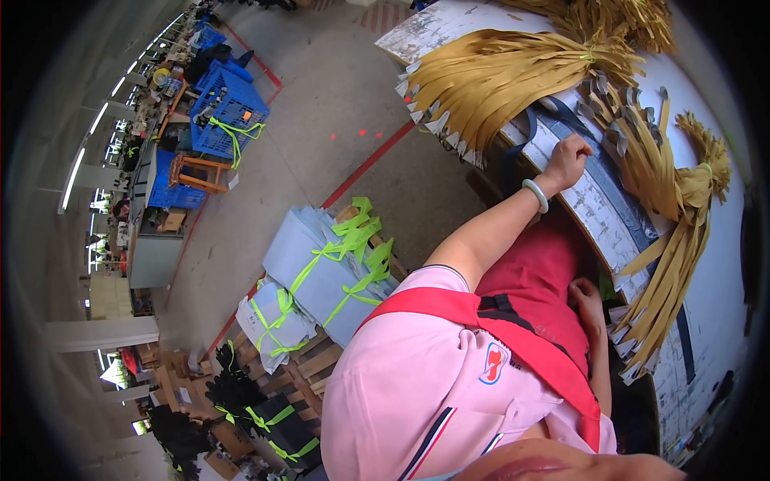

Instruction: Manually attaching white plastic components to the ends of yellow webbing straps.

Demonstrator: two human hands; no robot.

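Note:
My left hand (566, 160), with a pale green bangle on its wrist, reaches out to the edge of a worn white table (449, 24). Its fingers are curled on the edge of a blue-grey sheet (613, 200) lying there. A dark blue strap loop (523, 132) hangs just left of the hand. My right hand (589, 301) lies flat against my red apron (537, 272) at the table's edge, holding nothing. Beside it are the cut ends of a bundle of yellow straps (670, 272). A larger bundle of yellow straps (497, 80) lies beyond my left hand.
Light blue bundles tied with green ribbon (325, 272) sit on a wooden pallet (309, 365) on the floor to my left, with black bundles (281, 429) nearer. Blue crates (228, 112) and a wooden stool (196, 172) stand across a red floor line (365, 164).

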